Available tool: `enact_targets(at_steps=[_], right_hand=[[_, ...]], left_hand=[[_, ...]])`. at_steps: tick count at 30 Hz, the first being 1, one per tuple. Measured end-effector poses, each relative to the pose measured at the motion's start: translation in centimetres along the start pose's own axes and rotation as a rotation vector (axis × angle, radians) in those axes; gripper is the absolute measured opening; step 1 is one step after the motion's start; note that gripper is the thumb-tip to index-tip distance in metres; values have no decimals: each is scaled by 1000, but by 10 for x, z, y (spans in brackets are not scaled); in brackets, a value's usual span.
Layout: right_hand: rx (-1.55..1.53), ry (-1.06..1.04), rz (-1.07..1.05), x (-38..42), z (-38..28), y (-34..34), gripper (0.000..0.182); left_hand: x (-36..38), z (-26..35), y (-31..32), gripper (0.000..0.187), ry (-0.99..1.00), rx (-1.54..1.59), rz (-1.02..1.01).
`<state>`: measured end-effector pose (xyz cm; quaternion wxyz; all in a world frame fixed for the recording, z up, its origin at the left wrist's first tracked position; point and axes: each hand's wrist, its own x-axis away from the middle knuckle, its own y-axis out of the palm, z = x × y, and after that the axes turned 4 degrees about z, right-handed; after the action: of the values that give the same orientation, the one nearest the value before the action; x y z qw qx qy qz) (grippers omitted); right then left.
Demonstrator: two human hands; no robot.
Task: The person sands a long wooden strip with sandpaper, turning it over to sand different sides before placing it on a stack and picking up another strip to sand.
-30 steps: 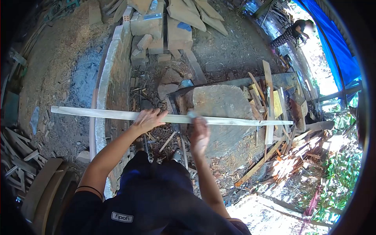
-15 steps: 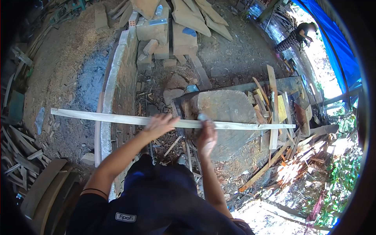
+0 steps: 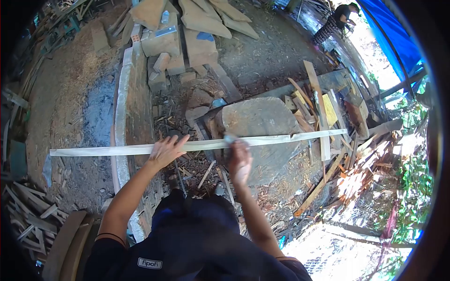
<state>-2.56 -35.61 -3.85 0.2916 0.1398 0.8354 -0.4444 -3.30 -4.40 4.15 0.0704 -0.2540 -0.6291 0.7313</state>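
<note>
A long, thin, pale wooden strip (image 3: 112, 151) crosses in front of me, over the low wall on the left and the big wood block (image 3: 262, 117) on the right. My left hand (image 3: 168, 151) lies on the strip between wall and block, its fingers spread. My right hand (image 3: 240, 161) is closed at the strip's near edge by the block's left side. A small, blurred, light-coloured object (image 3: 229, 138) sticks out from its fingertips; what it is I cannot make out.
Stone blocks (image 3: 161, 42) with a bottle and slabs stand at the far end of the wall (image 3: 123, 98). Scrap wood (image 3: 323, 117) is heaped right of the block. Curved boards (image 3: 65, 241) lie near left. A person (image 3: 336, 23) bends at far right.
The strip has tilted, its left end lower and its right end higher in view. Both my hands have shifted left in view. The whole scene has also shifted and turned slightly with my head.
</note>
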Motion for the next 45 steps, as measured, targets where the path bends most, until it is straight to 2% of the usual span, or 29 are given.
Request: enact_targets(at_steps=[1, 3, 4, 6, 9, 12, 14, 16, 18, 19, 21, 22, 23, 24, 25, 26, 28, 29, 31, 32, 34, 36, 37, 38, 40, 41, 43, 44, 45], right_hand=[[-37, 21, -127, -21, -52, -23, 30], [-12, -94, -198, -32, -65, -35, 28], [-22, -135, -207, -38, -59, -42, 27], [-71, 46, -286, -24, 8, -33, 34], [194, 141, -147, -48, 64, -67, 29], [325, 203, -47, -55, 61, -75, 25], [-83, 437, -91, -55, 21, -58, 25], [-106, 23, -138, -29, -3, -34, 31], [103, -114, -200, -36, -53, -44, 34], [57, -131, -221, -38, -46, -45, 37], [10, -90, -234, -40, -5, -48, 36], [-263, 20, -88, -40, 29, -46, 35], [-270, 399, -216, -70, 22, -75, 34], [-73, 273, -172, -83, 32, -90, 33], [352, 186, -98, -60, 83, -73, 31], [344, 96, -15, -62, 82, -79, 30], [397, 162, 18, -54, 70, -62, 30], [104, 327, -33, -47, 56, -52, 32], [100, -58, -37, -25, 23, -39, 47], [109, -123, -34, -28, -11, -40, 36], [55, -142, -138, -31, -21, -48, 40], [181, -141, -204, -39, 10, -61, 39], [211, -35, -246, -44, 30, -69, 41], [277, 66, -189, -48, 49, -68, 38], [309, -22, -27, -53, 74, -72, 36], [308, -19, -25, -47, 73, -67, 36], [229, 195, 20, -40, 51, -54, 35], [101, 295, -73, -34, 36, -52, 35], [44, 153, -38, -36, 12, -51, 29]], left_hand=[[-5, 5, 4, 64, 1, -1, 0], [-20, 19, 14, 65, 55, 17, -34], [-21, 19, 12, 65, 52, 19, -33], [-22, 21, 10, 65, 8, -19, -154], [-9, 12, 8, 65, 14, -11, -121], [2, 7, 11, 66, 3, 7, -108], [-8, 15, 15, 67, 20, 32, -88], [-15, 27, 18, 68, 29, 66, -67], [-23, 39, 14, 70, 14, 25, -69], [-26, 39, 12, 70, -11, 66, -165], [-23, 37, 10, 70, -37, 107, -265], [-14, 32, 10, 70, -42, 97, -241], [-7, 26, 9, 69, -48, 85, -211], [1, 19, 7, 69, -45, 81, -210], [11, 13, 5, 69, -44, 59, -188], [17, 10, 3, 69, -45, 39, -164], [20, 9, -3, 68, -56, 43, -168], [21, 10, -3, 68, -63, 38, -173], [21, 11, -3, 68, -75, 34, -178], [20, 12, -3, 68, -74, 23, -174], [22, 9, -4, 68, -73, 6, -172], [27, 7, -3, 68, -71, 42, -156], [29, 7, -6, 68, -69, 41, -159], [29, 8, -11, 67, -77, 21, -180], [30, 8, -15, 67, -84, -5, -202], [31, 8, -14, 67, -91, -8, -206], [27, 13, -9, 67, -102, -11, -206], [21, 20, -5, 67, -82, 0, -176], [15, 27, 0, 67, -62, 12, -147]])
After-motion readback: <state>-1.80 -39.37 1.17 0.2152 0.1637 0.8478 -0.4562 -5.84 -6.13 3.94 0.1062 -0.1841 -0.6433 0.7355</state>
